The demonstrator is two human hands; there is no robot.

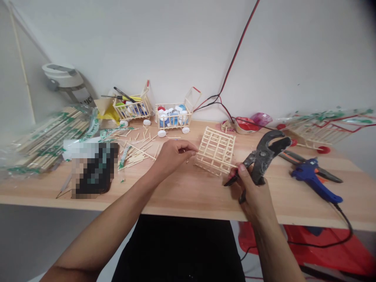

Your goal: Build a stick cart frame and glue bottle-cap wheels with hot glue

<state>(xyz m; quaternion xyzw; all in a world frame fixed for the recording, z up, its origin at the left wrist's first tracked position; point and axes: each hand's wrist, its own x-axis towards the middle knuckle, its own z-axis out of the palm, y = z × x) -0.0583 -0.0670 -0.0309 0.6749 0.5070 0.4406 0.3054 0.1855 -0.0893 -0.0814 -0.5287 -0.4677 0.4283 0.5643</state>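
A small basket of pale wooden sticks (216, 150), built as an open lattice, is tilted just over the wooden table between my hands. My left hand (175, 156) is closed, its thumb and index fingertips pinching at the basket's left edge. In my right hand (253, 188) are black hand cutters (262, 154) with a curved jaw, pointing up and to the right. The right thumb and fingertips also meet the basket's lower right corner. My right palm and the cutters' handles partly hide each other.
Cut sticks (136, 156) lie scattered left, near a dark phone (100, 168) and bagged sticks (55, 137). Two stick carts, one with bottle caps (173, 116), stand against the wall. At right are a blue glue gun (315, 178), pliers (330, 175) and a red-wheeled cart (323, 131).
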